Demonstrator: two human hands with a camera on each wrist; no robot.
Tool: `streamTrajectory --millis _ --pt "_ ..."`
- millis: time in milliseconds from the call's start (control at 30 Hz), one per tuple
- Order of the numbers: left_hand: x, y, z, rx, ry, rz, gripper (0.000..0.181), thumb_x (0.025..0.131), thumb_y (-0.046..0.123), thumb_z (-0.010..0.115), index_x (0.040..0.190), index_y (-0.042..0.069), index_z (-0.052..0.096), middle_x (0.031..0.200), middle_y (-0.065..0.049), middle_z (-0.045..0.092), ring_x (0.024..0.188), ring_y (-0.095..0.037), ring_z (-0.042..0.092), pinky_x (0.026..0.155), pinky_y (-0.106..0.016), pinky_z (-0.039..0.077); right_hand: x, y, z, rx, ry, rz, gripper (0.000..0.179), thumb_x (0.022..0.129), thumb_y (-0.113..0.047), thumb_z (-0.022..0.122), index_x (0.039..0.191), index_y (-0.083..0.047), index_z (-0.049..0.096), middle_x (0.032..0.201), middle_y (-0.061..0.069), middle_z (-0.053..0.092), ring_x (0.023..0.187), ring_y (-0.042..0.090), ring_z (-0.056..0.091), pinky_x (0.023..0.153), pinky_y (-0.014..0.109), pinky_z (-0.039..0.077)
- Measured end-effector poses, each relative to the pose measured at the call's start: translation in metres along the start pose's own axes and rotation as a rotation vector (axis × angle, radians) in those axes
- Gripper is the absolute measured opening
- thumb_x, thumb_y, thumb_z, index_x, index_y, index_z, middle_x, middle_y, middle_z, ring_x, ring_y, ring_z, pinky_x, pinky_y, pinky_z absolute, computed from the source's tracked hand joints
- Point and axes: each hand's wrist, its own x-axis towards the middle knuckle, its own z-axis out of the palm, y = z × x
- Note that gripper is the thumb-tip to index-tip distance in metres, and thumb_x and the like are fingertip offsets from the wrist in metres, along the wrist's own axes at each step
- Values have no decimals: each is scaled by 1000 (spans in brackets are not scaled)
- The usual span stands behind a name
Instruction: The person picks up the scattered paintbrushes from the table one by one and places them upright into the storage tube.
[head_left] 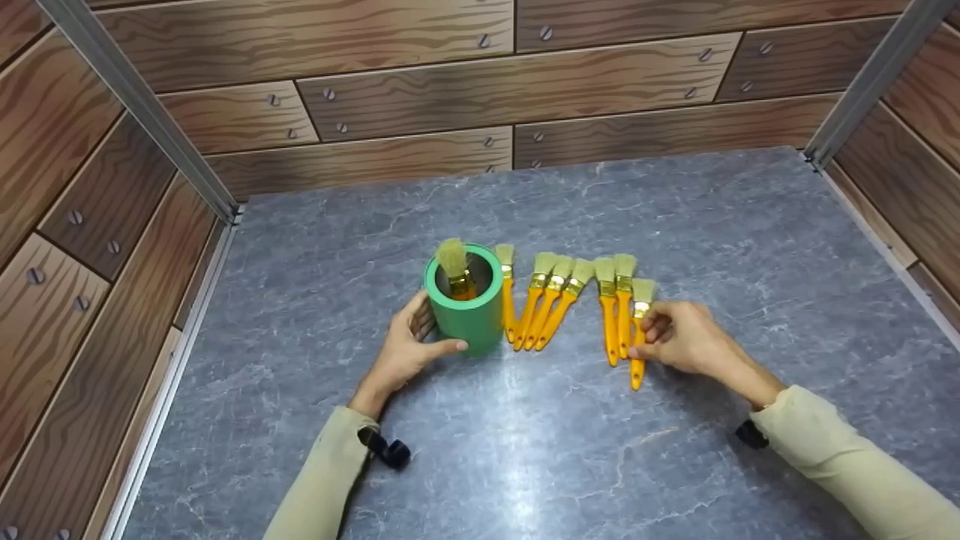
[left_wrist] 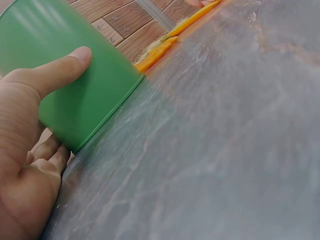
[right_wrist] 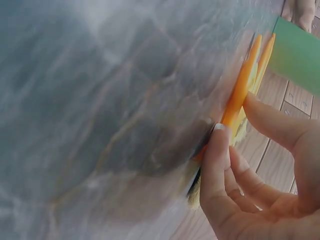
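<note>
A green cylindrical can (head_left: 469, 326) stands upright on the table with one paintbrush (head_left: 452, 259) in it, bristles up. My left hand (head_left: 401, 349) holds the can's side, thumb across the front and fingers around the left; the left wrist view shows the thumb on its wall (left_wrist: 95, 95). To the right, my right hand (head_left: 688, 341) pinches the orange handle of the rightmost paintbrush (head_left: 637, 373) between thumb and fingers. That brush's handle end points toward me. Two more paintbrushes (head_left: 616, 315) lie just left of it, bristles pointing away.
Between the can and the right-hand brushes lie three paintbrushes (head_left: 555, 296) side by side. Another paintbrush (head_left: 508, 300) lies right beside the can. The grey marbled table (head_left: 570, 450) is bounded by wood-patterned walls (head_left: 480, 97) at the back and both sides.
</note>
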Motion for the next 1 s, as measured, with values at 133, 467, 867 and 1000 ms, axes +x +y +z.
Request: streamTrajectory --millis 133,467,867,1000 --pt "0 0 -1 1 -2 4 104 79 6 95 166 13 38 164 -7 50 155 -27 45 130 -41 36 3 1 -2 22 -18 66 40 80 -21 96 104 -1 71 96 10 75 85 19 68 74 26 58" --pt "0 -1 -2 -2 1 11 102 80 5 95 166 15 39 163 -6 52 154 -26 46 130 -40 36 9 9 -8 96 -55 180 48 81 -26 95 109 -2 66 94 4 74 83 15 65 70 25 54" --pt "1 -1 0 -1 3 4 104 79 5 95 166 16 40 163 -4 52 154 -25 46 130 -39 36 6 16 -8 313 -75 212 42 84 -14 89 109 1 58 85 0 65 77 11 63 66 21 58" --pt "1 0 1 -16 -5 5 104 79 5 95 166 14 39 164 -5 51 154 -25 45 131 -38 35 4 19 -12 424 -101 223 41 87 -8 85 112 3 55 85 0 65 74 8 66 67 21 62"
